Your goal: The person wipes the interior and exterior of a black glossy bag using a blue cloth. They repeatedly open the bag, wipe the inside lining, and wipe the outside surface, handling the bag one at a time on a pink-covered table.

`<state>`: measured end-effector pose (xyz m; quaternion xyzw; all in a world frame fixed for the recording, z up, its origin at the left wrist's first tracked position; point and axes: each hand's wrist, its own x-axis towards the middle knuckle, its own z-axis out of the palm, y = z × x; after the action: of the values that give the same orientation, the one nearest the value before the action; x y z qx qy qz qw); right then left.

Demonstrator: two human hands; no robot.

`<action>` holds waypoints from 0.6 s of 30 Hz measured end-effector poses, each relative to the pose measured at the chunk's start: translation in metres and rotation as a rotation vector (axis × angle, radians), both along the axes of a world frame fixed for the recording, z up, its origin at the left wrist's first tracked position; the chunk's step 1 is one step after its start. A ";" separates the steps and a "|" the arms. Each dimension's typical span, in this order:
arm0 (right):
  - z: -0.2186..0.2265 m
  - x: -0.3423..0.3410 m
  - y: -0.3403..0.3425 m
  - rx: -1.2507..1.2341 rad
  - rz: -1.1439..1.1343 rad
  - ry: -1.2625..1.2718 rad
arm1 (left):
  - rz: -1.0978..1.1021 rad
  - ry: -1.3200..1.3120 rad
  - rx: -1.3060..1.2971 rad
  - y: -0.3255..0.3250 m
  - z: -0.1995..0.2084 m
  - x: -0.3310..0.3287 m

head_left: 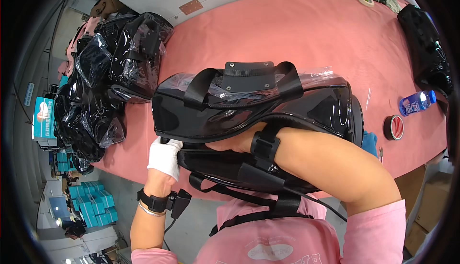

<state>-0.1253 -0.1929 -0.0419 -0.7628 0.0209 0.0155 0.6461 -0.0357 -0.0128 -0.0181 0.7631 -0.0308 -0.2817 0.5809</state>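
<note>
A glossy black duffel bag (206, 118) lies left-to-right across the pink tabletop (287, 29), webbing handles (200, 89) farthest away. The gloved left hand (164, 158) grasps its left opening edge; the right hand (232, 143) reaches inside, grip hidden.

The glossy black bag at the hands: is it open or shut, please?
Open. The black bag shows a gap between its upper and lower parts, and the right hand is partly inside that gap.

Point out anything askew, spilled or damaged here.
Nothing stands out as spilled or damaged. Only the black bags at the left look untidy, heaped together with crumpled clear film over them.
</note>
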 end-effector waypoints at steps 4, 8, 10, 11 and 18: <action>-0.019 0.001 -0.008 -0.449 -0.165 -0.404 | -0.052 0.003 -0.040 -0.013 0.002 -0.002; -0.041 0.014 0.002 -0.461 -0.216 -0.377 | -0.093 -0.050 0.024 0.009 -0.001 0.001; -0.040 0.012 -0.001 -0.445 -0.220 -0.349 | -0.104 -0.061 0.043 0.005 0.000 0.000; -0.040 0.012 -0.001 -0.446 -0.220 -0.353 | -0.077 -0.065 0.039 -0.001 0.002 -0.004; -0.037 0.014 0.002 -0.445 -0.202 -0.399 | -0.114 -0.103 -0.015 0.000 -0.002 -0.004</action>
<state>-0.1117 -0.1911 -0.0790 -0.8676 -0.0276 -0.2038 0.4527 -0.0393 -0.0125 -0.0199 0.7693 -0.1063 -0.2744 0.5671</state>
